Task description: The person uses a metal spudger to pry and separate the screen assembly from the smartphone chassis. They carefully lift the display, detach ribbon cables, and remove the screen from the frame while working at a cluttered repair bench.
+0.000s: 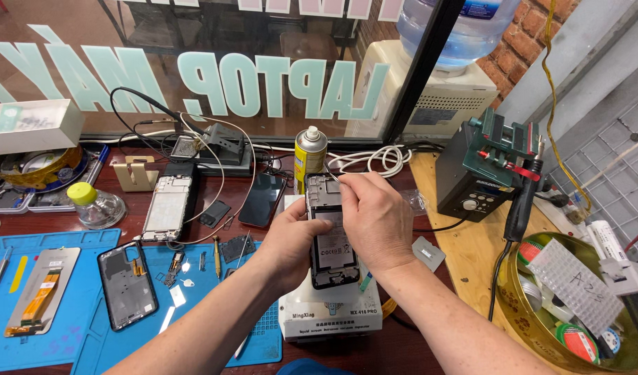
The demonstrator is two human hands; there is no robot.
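head view: both hands, left hand (291, 239) and right hand (374, 219), are closed around an opened black phone with exposed battery (331, 243) above a white heating pad box (329, 312). a yellow spray can (309, 156) stands just behind; a black phone back cover (127, 285) lies on the blue silicone mat (55, 347) on the counter (472, 257).

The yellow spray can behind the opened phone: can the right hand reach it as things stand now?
Probably yes, but not at once. The spray can stands upright just beyond the right hand, with nothing between them. However, both hands are occupied: the right hand and the left hand grip the opened phone.
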